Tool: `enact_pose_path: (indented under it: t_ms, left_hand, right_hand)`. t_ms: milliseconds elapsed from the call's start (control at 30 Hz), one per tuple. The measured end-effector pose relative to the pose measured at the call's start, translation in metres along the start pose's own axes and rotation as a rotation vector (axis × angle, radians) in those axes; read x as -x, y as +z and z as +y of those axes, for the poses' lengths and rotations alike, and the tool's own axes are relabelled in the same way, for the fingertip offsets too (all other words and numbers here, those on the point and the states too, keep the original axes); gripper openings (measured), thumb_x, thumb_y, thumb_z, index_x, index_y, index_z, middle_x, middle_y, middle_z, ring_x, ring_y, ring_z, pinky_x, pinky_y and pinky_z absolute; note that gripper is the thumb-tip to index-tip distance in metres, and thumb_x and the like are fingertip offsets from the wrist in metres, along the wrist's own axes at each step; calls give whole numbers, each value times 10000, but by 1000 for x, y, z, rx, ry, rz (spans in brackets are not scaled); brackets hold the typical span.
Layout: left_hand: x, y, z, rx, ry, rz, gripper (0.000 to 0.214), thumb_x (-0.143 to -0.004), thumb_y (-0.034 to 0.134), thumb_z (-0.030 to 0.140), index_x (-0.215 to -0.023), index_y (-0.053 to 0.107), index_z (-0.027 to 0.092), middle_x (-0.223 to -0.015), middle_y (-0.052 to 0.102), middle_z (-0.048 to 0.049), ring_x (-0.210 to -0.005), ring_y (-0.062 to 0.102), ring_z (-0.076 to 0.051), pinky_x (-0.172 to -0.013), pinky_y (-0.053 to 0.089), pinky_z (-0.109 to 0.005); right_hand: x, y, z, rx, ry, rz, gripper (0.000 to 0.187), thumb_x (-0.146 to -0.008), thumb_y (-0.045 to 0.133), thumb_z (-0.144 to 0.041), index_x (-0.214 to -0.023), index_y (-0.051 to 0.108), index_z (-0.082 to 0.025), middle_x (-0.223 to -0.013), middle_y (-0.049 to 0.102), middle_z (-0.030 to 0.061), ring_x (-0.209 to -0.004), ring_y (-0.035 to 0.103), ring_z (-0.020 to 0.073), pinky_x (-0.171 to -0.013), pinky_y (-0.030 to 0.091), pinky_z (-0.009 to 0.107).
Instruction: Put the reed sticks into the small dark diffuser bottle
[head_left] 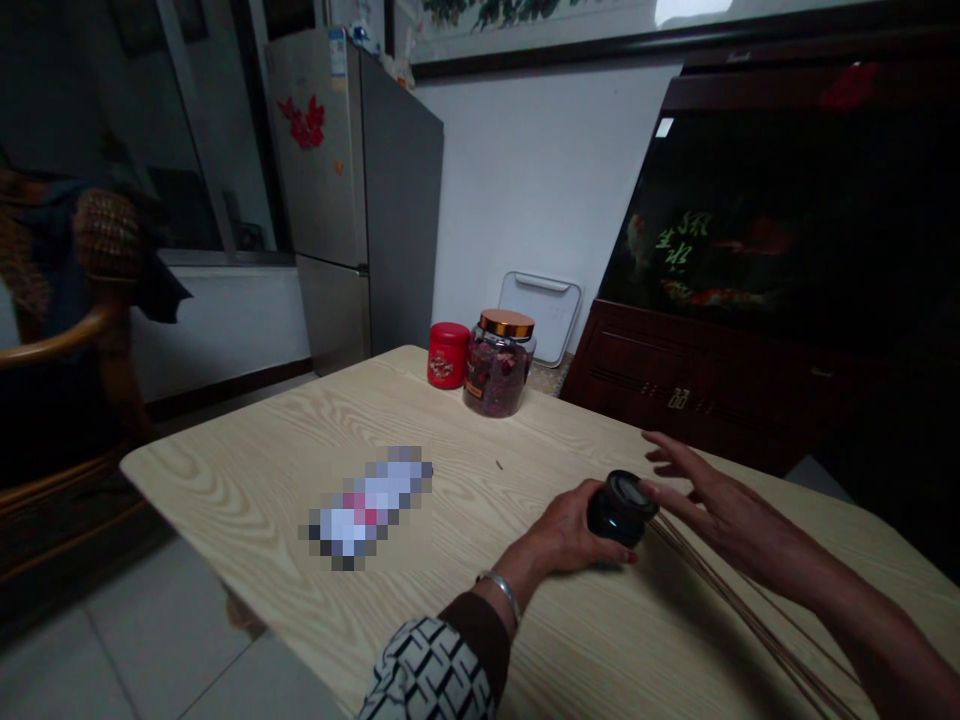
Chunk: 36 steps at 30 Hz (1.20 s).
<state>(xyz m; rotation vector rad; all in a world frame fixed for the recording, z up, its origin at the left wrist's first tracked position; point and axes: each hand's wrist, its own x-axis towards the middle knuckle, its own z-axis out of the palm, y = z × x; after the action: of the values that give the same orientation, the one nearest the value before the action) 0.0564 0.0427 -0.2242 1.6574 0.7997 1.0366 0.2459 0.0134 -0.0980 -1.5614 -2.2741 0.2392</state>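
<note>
A dark round jar (pixel 621 510) with a black lid is grasped by the left hand (pixel 559 530), the fingers being curled around its side. It is held tilted over the near part of the table (pixel 225 480), the lid turned toward the right hand (pixel 739 510); whether it touches the wood cannot be told. The right hand is released and open, its fingers (pixel 675 490) spread just beside the lid, with nothing gripped. Thin wooden sticks (pixel 750 620) are seen running from the lid's edge to the lower right, beneath the right hand; whether they enter the jar cannot be told. A silver bangle (pixel 501 597) is worn on the left wrist. Farther off on the table, a glass jar (pixel 499 365) of dried petals stands beside a red tin (pixel 448 355). A pixelated object (pixel 365 508) lies between those 2 and the hands, too blurred to name. A fridge (pixel 352 190) and a fish tank (pixel 750 210) are seen behind.
</note>
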Motion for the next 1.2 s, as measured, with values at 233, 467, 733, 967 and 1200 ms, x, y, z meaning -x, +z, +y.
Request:
enact_pose_path:
  t_ms: [233, 467, 733, 967, 1200]
  left_hand:
    - [0, 1, -3, 9, -10, -3, 796, -539, 918, 383, -1241, 595, 189, -1097, 691, -82, -997, 629, -269, -825, 496, -342]
    - [-2, 3, -6, 56, -24, -8, 777, -529, 911, 341, -1222, 594, 185, -1081, 676, -73, -974, 620, -248, -843, 499, -341]
    - [-2, 3, -12, -41, 1, 23, 766, -551, 901, 377, -1233, 601, 201, -1066, 677, -62, -932, 618, -235, -762, 487, -301]
    - [-1, 2, -9, -14, 5, 8, 755, -560, 890, 335, -1239, 596, 187, -1079, 679, -69, -919, 621, -225, -759, 491, -296]
    - [1, 1, -5, 13, 19, -40, 780, -590, 868, 329, -1293, 561, 186, -1164, 675, -102, -1024, 632, -276, -864, 508, -361]
  right_hand:
    - [3, 7, 2, 149, 159, 82, 759, -874, 465, -691, -1475, 420, -229, -938, 751, 107, -770, 717, 320, -674, 555, 463]
    - [1, 32, 10, -156, -82, 3, 550, -865, 585, -517, -1341, 528, -247, -1334, 603, 131, -1172, 620, 297, -939, 531, 442]
    - [8, 49, -8, -9, 57, 164, 426, -880, 533, -527, -1177, 579, -226, -1137, 625, 114, -987, 657, 297, -880, 516, 463]
    - [11, 55, -11, -45, 90, 204, 434, -887, 531, -525, -1207, 566, -234, -1162, 614, 109, -1026, 652, 301, -879, 520, 453]
    - [24, 78, 2, -386, 142, 214, 722, -840, 624, -518, -1467, 363, -274, -1431, 531, 116, -1187, 618, 293, -981, 513, 462]
